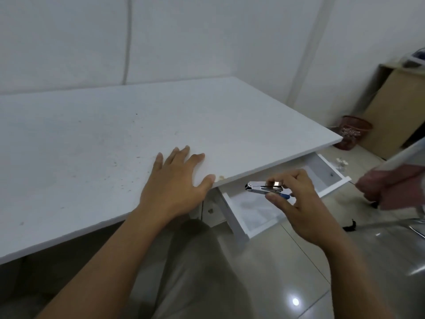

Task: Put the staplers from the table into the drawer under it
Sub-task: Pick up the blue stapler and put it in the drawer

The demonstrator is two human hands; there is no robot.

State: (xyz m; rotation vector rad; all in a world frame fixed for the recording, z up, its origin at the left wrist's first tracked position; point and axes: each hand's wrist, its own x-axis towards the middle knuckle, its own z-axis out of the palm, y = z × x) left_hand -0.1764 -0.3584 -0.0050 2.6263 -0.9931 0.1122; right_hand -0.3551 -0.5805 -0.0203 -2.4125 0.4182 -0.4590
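Note:
A silver stapler (261, 188) with a blue part at its rear hangs over the pulled-out white drawer (239, 223), pinched between the thumb and fingers of my right hand (299, 203). The drawer sticks out from under the table's front right edge, and its pale floor shows beneath the stapler. My left hand (177, 180) lies flat, fingers spread, on the white table (92, 146) near the front edge, just left of the drawer. I see no other stapler on the tabletop.
Another person's hand (377, 187) and sleeve reach in at the right, close to the drawer's far corner. A dark red basket (351, 132) and a cardboard box (395, 111) stand on the tiled floor beyond. A metal chair part (411, 229) shows at the right edge.

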